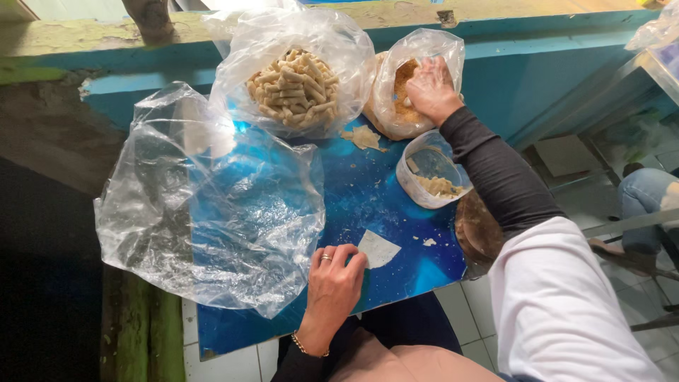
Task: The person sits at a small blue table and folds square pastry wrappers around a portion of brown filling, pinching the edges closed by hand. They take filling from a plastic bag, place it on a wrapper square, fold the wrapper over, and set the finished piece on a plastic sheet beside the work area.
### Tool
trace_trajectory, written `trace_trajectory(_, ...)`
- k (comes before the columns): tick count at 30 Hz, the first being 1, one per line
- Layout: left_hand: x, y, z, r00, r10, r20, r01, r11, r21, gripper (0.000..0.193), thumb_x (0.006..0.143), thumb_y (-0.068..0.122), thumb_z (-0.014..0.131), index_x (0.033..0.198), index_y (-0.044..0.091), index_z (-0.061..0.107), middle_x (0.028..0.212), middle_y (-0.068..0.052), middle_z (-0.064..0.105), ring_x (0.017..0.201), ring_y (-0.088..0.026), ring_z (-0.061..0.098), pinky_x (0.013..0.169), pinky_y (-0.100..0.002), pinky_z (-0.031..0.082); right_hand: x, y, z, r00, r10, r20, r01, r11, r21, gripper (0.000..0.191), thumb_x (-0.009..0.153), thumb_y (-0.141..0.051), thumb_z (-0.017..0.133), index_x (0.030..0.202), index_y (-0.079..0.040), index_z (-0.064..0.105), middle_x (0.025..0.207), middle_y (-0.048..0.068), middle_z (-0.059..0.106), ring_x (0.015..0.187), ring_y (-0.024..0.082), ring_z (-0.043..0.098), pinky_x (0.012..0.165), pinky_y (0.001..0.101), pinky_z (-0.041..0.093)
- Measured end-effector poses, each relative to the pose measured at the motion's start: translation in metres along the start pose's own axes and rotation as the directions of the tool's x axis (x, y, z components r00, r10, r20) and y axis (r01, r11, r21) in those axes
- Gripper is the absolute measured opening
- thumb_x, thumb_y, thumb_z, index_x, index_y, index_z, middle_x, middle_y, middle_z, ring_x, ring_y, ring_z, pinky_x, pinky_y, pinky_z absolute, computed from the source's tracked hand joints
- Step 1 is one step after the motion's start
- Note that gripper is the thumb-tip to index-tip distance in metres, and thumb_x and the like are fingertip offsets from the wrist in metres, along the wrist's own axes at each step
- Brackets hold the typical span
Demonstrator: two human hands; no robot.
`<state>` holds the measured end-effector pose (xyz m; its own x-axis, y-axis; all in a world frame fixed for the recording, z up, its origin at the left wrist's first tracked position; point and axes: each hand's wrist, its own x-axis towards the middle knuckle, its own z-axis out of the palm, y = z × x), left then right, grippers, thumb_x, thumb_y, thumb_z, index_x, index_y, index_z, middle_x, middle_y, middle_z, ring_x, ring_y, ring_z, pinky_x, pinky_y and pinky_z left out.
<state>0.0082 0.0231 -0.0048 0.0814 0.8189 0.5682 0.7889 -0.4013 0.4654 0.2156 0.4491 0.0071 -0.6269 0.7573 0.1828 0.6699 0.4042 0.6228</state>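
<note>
Plastic bag of crumbs (396, 106) holding reaching right hand (430, 88), grip unclear, left hand (334, 279) flat on wrapper (378, 247)

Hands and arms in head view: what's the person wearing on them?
Left hand: bare, a ring on one finger and a thin beaded bracelet at the wrist; no sleeve visible. Right hand: bare, no jewellery visible. The right arm has a tight black undersleeve from wrist to past the elbow, under a loose white sleeve covering the upper arm.

A blue table (353, 205) bears plastic bags (212, 205), a tub (424, 198) and a wrapper (378, 249).
</note>
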Motion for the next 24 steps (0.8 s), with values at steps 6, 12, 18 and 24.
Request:
trace_trajectory(6,-0.003,-0.001,-0.001,1.000,0.004,0.020,-0.004,1.000,0.006,0.012,0.082,0.008,0.072,0.093,0.010,0.067,0.100,-0.004,0.064,0.093,-0.025,0.061,0.088,-0.041,0.046,0.005,-0.003,0.017,0.997,-0.067,0.050,0.067,0.998,0.000,0.014,0.095,-0.018,0.067,0.092,-0.014,0.080,0.090,0.009,0.077,0.096,0.023,0.070,0.097,0.0408,0.041)
trace_trajectory(12,0.000,-0.002,-0.001,1.000,0.013,0.008,-0.013,1.000,0.014,0.013,0.081,0.006,0.071,0.092,0.010,0.066,0.099,-0.004,0.063,0.092,-0.025,0.062,0.087,-0.041,0.046,0.005,-0.005,0.010,0.997,-0.062,-0.035,0.071,0.939,0.336,0.014,0.095,-0.021,0.064,0.097,-0.018,0.078,0.096,0.007,0.075,0.094,0.026,0.071,0.091,0.0443,0.046)
trace_trajectory(18,0.002,-0.001,-0.003,1.000,-0.005,-0.010,0.005,1.000,-0.001,0.009,0.084,0.007,0.072,0.090,0.010,0.066,0.096,-0.003,0.064,0.088,-0.024,0.062,0.084,-0.040,0.046,-0.026,0.018,-0.008,0.981,0.172,0.090,-0.191,0.781,0.595,0.026,0.102,-0.034,0.058,0.101,-0.018,0.078,0.096,0.011,0.073,0.090,0.032,0.070,0.081,0.0505,0.052)
trace_trajectory(24,0.004,0.000,-0.004,1.000,-0.010,-0.015,0.010,1.000,-0.014,0.009,0.084,0.007,0.072,0.091,0.009,0.067,0.095,-0.003,0.064,0.088,-0.025,0.062,0.084,-0.041,0.046,-0.048,0.036,-0.011,0.934,0.330,0.141,-0.338,0.677,0.654,0.028,0.100,-0.040,0.061,0.102,-0.018,0.078,0.096,0.014,0.074,0.089,0.036,0.071,0.078,0.0521,0.054)
